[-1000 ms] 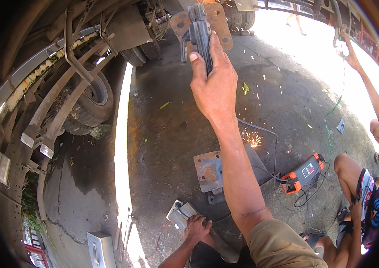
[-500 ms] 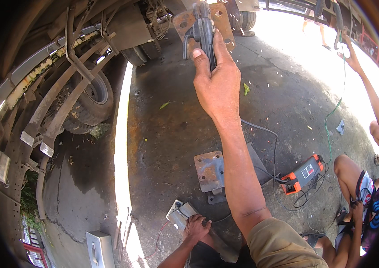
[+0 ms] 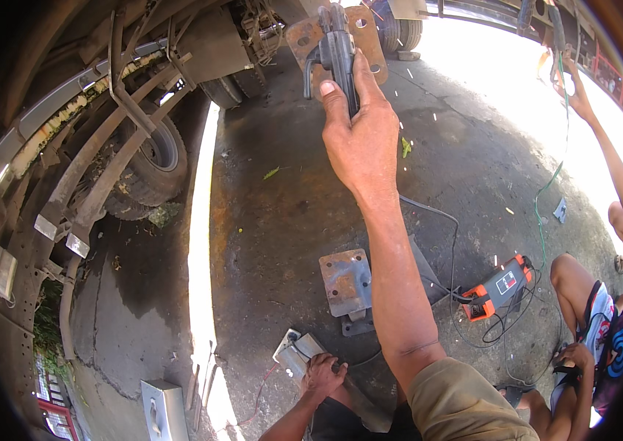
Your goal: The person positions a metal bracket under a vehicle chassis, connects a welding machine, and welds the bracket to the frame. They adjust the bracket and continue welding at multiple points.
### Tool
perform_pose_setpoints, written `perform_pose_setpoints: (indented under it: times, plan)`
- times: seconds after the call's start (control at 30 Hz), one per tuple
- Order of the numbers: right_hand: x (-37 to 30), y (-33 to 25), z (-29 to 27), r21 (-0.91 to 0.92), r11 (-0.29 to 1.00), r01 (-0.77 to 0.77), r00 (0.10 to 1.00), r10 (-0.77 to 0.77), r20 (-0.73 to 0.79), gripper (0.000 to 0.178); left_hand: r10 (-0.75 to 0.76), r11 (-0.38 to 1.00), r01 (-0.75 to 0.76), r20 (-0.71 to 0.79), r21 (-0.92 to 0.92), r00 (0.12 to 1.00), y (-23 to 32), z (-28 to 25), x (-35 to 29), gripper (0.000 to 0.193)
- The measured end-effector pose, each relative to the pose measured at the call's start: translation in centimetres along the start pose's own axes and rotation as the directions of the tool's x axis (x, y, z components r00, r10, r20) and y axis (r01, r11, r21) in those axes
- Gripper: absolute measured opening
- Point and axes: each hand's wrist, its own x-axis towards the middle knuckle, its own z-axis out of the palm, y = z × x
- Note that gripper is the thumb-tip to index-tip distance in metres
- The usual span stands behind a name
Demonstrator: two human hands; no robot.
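Note:
My right hand (image 3: 363, 140) is stretched far forward and closed around a black welding electrode holder (image 3: 339, 62) with a curved lever on its left side. A rusty steel plate with holes (image 3: 368, 40) shows right behind the holder's head. Small bright sparks scatter to the right of my hand. Low in view, my left hand (image 3: 324, 376) is closed with curled fingers near my knees, against a grey metal piece (image 3: 297, 351); what it grips is hidden. Another rusty plate with holes (image 3: 346, 281) lies on the ground left of my right forearm.
An orange-and-grey welding machine (image 3: 499, 288) with black cables stands to the right. Beyond it sits a person (image 3: 576, 294), and another arm (image 3: 605, 132) reaches up by a green cable. Truck frame parts (image 3: 91, 169) and a wheel (image 3: 153, 158) fill the left. A metal box (image 3: 163, 408) stands lower left.
My right hand and the electrode holder have shifted slightly right. Fewer sparks show near the hand. At the right, the seated person's hand and the raised hand have moved a little.

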Motion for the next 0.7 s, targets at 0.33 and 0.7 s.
perform_pose_setpoints:
  times: [0.33, 0.7]
  plan:
    - [0.08, -0.05, -0.16, 0.006, 0.998, -0.055, 0.998, 0.055, 0.024, 0.060, -0.007, 1.000, 0.007, 0.009, 0.008, 1.000, -0.04, -0.08, 0.01, 0.046]
    - [0.22, -0.17, -0.26, -0.016, 0.990, -0.141, 0.989, 0.141, 0.046, 0.063, 0.010, 1.000, -0.010, -0.031, -0.008, 0.999, 0.03, -0.08, -0.09, 0.043]
